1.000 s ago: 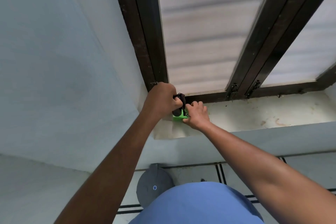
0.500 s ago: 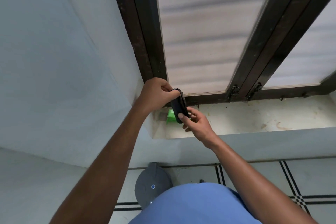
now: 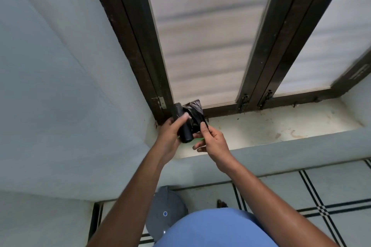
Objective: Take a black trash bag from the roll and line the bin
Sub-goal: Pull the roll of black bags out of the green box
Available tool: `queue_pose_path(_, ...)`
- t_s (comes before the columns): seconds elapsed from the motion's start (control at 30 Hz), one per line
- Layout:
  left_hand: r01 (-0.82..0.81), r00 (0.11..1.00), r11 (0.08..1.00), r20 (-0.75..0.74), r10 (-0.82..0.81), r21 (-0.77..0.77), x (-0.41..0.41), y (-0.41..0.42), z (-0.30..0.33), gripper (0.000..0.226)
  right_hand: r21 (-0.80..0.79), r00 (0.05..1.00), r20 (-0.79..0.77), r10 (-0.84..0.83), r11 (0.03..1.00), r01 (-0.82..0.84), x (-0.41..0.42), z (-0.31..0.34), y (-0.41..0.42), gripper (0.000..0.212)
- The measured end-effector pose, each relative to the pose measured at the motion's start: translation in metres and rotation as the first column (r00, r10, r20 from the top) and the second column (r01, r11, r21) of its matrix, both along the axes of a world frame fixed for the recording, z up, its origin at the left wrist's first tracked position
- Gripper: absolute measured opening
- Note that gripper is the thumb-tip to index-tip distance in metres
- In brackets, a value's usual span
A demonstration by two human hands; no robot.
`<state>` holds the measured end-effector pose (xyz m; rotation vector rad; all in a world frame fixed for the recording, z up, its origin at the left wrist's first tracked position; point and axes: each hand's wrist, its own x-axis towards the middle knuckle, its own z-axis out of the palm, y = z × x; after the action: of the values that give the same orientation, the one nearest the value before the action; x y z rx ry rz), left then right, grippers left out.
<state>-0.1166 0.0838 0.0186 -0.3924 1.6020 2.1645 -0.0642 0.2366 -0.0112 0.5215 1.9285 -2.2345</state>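
A black trash bag roll [image 3: 181, 124] is held above the window sill, gripped by my left hand [image 3: 168, 136] with the thumb across its front. A loose flap of black bag [image 3: 195, 113] hangs unrolled to the right of the roll. My right hand [image 3: 212, 142] pinches the lower edge of that flap between thumb and forefinger. The grey bin [image 3: 166, 210] with a round lid stands on the floor below, partly hidden by my left arm and blue shirt.
A stained white window sill [image 3: 271, 128] runs right of my hands, under a dark-framed window [image 3: 202, 46]. Something green [image 3: 197, 139] shows on the sill behind my hands. A pale wall [image 3: 60, 86] fills the left. The tiled floor [image 3: 301, 192] lies below.
The roll has been lifted off the sill and turned. A flap of bag has come unrolled, and my right hand has taken hold of its edge.
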Motion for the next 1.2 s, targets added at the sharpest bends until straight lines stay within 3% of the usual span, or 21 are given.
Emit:
queue_pose_path(0.17,-0.199,0.969,0.976,0.168,0.182,0.093,0.009,-0.007,-0.002,0.043,-0.051,0.991,0.119,-0.061,0.996,0.067,0.003,-0.008,0.004,0.039)
queue_pose_path(0.3,-0.099,0.992,0.995,0.076,0.100,-0.007,0.008,-0.014,-0.005,0.046,-0.046,0.971,0.202,-0.128,0.989,0.140,0.001,-0.015,0.004,0.041)
queue_pose_path(0.4,-0.136,0.987,0.988,0.076,0.141,-0.068,0.006,-0.019,-0.006,0.041,-0.087,0.945,0.274,-0.178,0.974,0.208,-0.003,-0.018,0.007,0.040)
queue_pose_path(0.57,-0.106,0.994,0.987,0.022,0.110,-0.124,0.009,-0.022,-0.008,0.062,-0.091,0.930,0.313,-0.193,0.968,0.232,0.001,-0.025,0.012,0.040)
queue_pose_path(0.63,-0.095,0.994,0.988,0.040,0.101,-0.122,0.009,-0.023,-0.006,0.058,-0.023,0.928,0.308,-0.209,0.974,0.226,0.004,-0.024,0.011,0.057)
queue_pose_path(0.7,-0.072,0.996,0.983,0.047,0.081,-0.170,0.008,-0.023,-0.003,0.055,0.146,0.925,0.254,-0.282,0.957,0.251,0.008,-0.019,0.007,0.096)
queue_pose_path(0.77,-0.033,0.999,0.958,0.030,0.043,-0.286,0.008,-0.024,-0.003,0.052,0.453,0.934,0.135,-0.331,0.859,0.239,0.012,-0.011,0.005,0.121)
queue_pose_path(0.8,-0.016,1.000,0.945,0.014,0.022,-0.326,0.009,-0.024,-0.002,0.051,0.579,0.949,0.054,-0.312,0.784,0.225,0.014,-0.002,0.002,0.124)
queue_pose_path(0.93,0.099,0.993,0.945,-0.038,-0.116,-0.313,0.015,-0.025,0.006,0.044,0.765,0.946,-0.323,0.025,0.596,0.245,0.004,0.038,-0.004,0.096)
queue_pose_path(1.0,0.152,0.984,0.957,-0.053,-0.170,-0.249,0.018,-0.024,0.013,0.032,0.827,0.930,-0.292,0.222,0.548,0.129,-0.012,0.053,-0.002,0.080)
queue_pose_path(1.07,0.163,0.982,0.969,-0.061,-0.177,-0.185,0.020,-0.022,0.022,0.020,0.861,0.921,-0.155,0.358,0.506,-0.052,-0.030,0.064,0.003,0.071)
queue_pose_path(1.13,0.132,0.988,0.977,-0.055,-0.143,-0.168,0.021,-0.022,0.027,0.018,0.741,0.909,-0.074,0.410,0.633,-0.225,-0.043,0.074,0.008,0.058)
queue_pose_path(1.2,0.075,0.997,0.988,-0.015,-0.078,-0.132,0.021,-0.024,0.032,0.018,0.656,0.905,-0.079,0.418,0.705,-0.268,-0.051,0.076,0.015,0.035)
